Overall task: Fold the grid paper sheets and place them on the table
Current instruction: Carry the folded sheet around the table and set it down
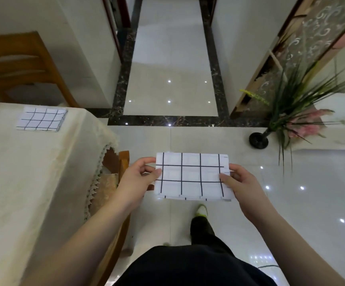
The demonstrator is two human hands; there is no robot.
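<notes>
Left hand (140,176): pinches the left edge of the folded sheet (191,176).
Right hand (242,183): pinches its right edge.
Sheet: mid-frame, above open floor (291,203).
Bench (12,172): left of frame, second folded sheet (41,119) near its far edge.

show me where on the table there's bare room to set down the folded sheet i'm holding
Bare cloth lies on the table nearer you than the folded sheet already there, out to the lace edge on the right. The far corner is taken by that sheet. Left hand and right hand hold the held sheet above the floor.
</notes>
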